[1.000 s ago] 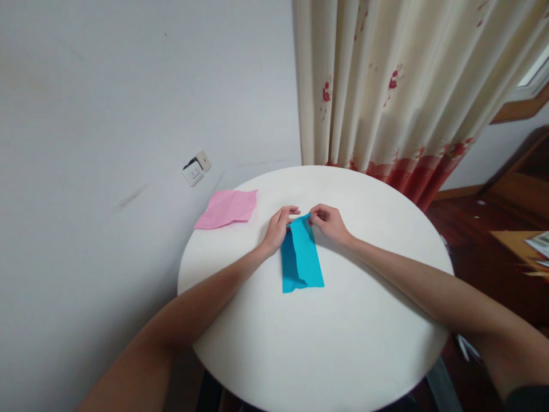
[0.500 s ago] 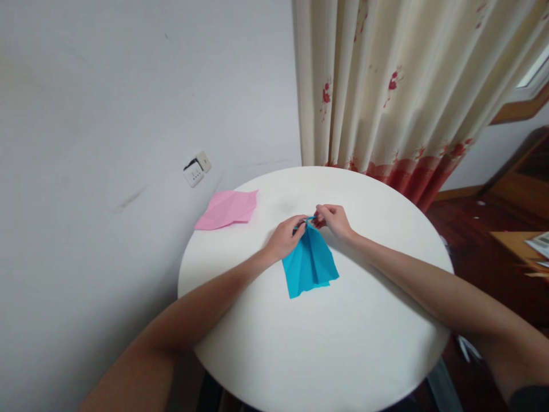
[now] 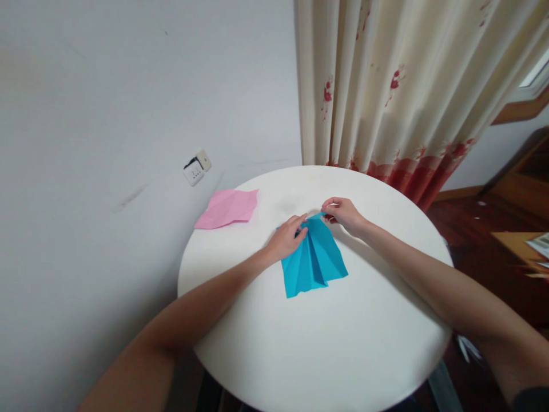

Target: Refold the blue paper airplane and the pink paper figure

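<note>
A sheet of blue paper point(image 3: 319, 249) with pleat-like creases lies fanned out near the middle of the white round table point(image 3: 326, 349). My left hand point(image 3: 288, 239) rests over its upper left part, thumb and fingers apart, and covers some of the paper there. At the upper right corner, my right hand point(image 3: 345, 214) pinches the paper's edge between thumb and fingers, slightly raised from the tabletop. The lower edge of the sheet looks uneven and spreads toward me.
A creased sheet of pink paper point(image 3: 229, 208) lies at the table's far left, close to the wall point(image 3: 128, 103) with its socket point(image 3: 194, 172). Behind the table hangs a cream and red curtain point(image 3: 386, 114). A wooden surface with papers point(image 3: 541, 245) stands at the right.
My right hand has moved right and slightly away, drawing the blue paper's top corner with it. The gathered top has spread wider, and my left hand's fingers have loosened.
</note>
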A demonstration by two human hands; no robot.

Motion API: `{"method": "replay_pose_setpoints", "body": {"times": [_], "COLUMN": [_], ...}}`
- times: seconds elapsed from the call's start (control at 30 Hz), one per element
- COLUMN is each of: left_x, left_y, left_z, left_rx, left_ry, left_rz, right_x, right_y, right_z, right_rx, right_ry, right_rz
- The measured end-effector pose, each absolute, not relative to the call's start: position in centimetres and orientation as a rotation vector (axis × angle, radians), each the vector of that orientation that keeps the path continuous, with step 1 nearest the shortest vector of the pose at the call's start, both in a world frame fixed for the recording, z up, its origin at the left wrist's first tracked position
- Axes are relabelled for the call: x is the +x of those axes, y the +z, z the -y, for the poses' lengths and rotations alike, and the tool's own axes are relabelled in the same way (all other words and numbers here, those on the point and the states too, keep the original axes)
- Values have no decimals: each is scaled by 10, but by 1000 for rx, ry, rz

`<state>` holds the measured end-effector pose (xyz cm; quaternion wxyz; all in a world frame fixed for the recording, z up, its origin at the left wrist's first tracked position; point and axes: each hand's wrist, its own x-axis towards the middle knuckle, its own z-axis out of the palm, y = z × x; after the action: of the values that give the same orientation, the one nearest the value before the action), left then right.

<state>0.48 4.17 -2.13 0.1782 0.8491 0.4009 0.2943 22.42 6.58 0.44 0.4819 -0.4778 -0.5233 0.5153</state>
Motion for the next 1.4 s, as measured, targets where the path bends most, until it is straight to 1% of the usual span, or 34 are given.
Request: {"method": "replay_pose_setpoints", "body": {"times": [0.13, 0.23, 0.5, 0.7, 0.77, 0.97, 1.07, 1.17, 1.3, 1.4], "left_x": [3, 1, -7, -8, -9, -15, -17, -18, -14, -5], "left_y": [-24, -26, -34, -30, -29, -28, -29, -24, -11, -8], "left_z": [-44, -47, -51, -48, -48, -55, -58, -57, -50, -40], "left_rx": [2444, 2497, 2608, 2632, 2679, 2782, 2792, 2802, 2880, 2856], "left_ry": [799, 773, 619, 516, 494, 441, 435, 415, 416, 477], "left_rz": [-1157, -1193, -1272, -1342, -1326, -1318, -1312, -1330, -1250, -1191], "right_x": [242, 252, 258, 255, 254, 253, 254, 254, 249, 242], "right_y": [4, 0, -17, -22, -22, -18, -18, -20, -22, -25], "right_z": [-76, -82, -93, -95, -94, -89, -89, -90, -91, -89], "right_rx": [-1150, -1177, -1236, -1284, -1288, -1276, -1276, -1272, -1282, -1276], "right_ry": [1365, 1356, 1188, 977, 994, 1173, 1180, 1100, 910, 873], "right_rz": [1335, 1383, 1482, 1561, 1562, 1555, 1595, 1662, 1771, 1777]}}
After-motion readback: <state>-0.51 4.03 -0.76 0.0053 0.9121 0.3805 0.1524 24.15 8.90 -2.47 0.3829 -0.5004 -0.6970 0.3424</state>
